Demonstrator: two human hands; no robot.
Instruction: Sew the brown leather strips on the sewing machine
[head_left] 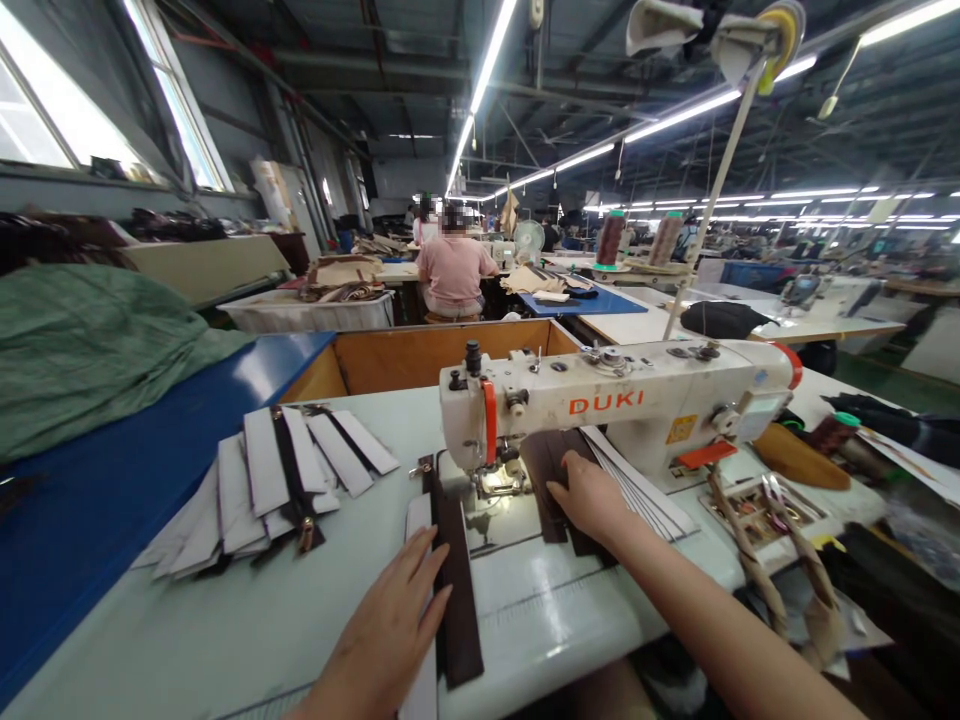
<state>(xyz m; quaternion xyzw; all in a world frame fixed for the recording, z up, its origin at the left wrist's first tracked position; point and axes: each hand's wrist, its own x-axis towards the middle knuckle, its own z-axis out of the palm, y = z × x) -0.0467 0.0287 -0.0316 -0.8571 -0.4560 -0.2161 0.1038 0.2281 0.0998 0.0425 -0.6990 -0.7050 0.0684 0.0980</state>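
A white DUKI sewing machine (622, 405) stands on the pale table (247, 620). A long dark brown strip with a zipper (456, 590) runs from under the needle toward me. My left hand (390, 630) lies flat on this strip and the white piece (417, 520) beside it, fingers stretched out. My right hand (592, 495) rests palm down on a stack of dark brown pieces (551, 470) under the machine's arm, right of the presser foot (499, 480); its fingertips are partly hidden by the machine.
A fan of white and dark strips (277, 480) lies at the left. A blue surface (112, 480) with green cloth (82, 345) borders the left. Scissors and small tools (765, 500) lie at the right. A person in pink (454, 275) sits ahead, back turned.
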